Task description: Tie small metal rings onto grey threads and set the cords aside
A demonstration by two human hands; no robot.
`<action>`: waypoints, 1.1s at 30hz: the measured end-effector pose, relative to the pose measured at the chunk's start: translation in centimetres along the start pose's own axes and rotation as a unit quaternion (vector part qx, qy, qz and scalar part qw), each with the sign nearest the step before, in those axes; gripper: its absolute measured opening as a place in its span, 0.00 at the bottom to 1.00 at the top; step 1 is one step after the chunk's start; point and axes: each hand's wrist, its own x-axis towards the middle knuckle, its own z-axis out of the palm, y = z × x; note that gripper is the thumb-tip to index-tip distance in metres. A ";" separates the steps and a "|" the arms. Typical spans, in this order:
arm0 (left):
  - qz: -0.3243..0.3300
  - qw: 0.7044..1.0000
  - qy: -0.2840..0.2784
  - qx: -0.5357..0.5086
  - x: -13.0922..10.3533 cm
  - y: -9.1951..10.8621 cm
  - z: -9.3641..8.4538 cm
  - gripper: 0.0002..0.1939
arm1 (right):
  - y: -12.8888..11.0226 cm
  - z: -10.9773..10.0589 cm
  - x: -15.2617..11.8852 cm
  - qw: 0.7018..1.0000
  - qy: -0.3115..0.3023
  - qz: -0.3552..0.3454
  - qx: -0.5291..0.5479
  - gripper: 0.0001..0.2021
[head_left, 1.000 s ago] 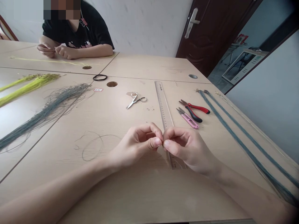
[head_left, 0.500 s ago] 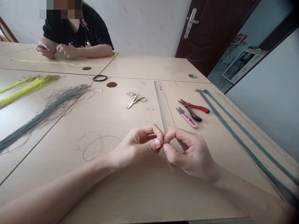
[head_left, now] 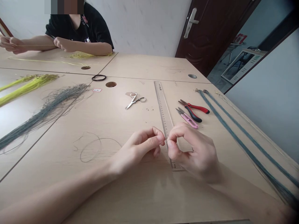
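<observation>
Above a clear plastic ruler [head_left: 161, 102], both hands meet at the fingertips in a close pinch. My left hand [head_left: 142, 144] has thumb and forefinger pressed together on what looks like a thin cord; only a tiny bit shows at the tips. Just right of it, my right hand [head_left: 191, 149] pinches the same fine piece, its other fingers curled in. A loose loop of thin grey cord [head_left: 88, 161] lies on the table and runs behind my left wrist. Whether that loop continues into my fingers is hidden.
Small scissors [head_left: 133, 100], pink thread snips [head_left: 188, 119] and red-black pliers [head_left: 192, 109] lie beyond my hands. Grey-blue cord bundles lie left [head_left: 46, 113] and right [head_left: 233, 127]; yellow bundles [head_left: 28, 87] lie farther left. Across the table [head_left: 140, 65], a person [head_left: 79, 34] handles yellow cord.
My hands have drawn slightly apart, the right one shifting right, and more of the ruler's near end shows. The person opposite has moved one hand far to the left.
</observation>
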 end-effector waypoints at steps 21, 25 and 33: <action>0.068 0.959 0.134 0.242 -0.4 -0.1 0.5 0.09 | 0.7 -0.2 0.3 0.995 -0.036 -0.029 -0.085 0.07; 0.099 0.960 0.143 0.220 -0.3 0.1 0.5 0.08 | 0.6 -0.4 0.2 0.998 -0.020 0.012 -0.054 0.06; 0.103 0.961 0.141 0.216 -0.3 0.2 0.6 0.10 | 0.5 -0.4 0.3 0.999 -0.007 0.053 -0.011 0.04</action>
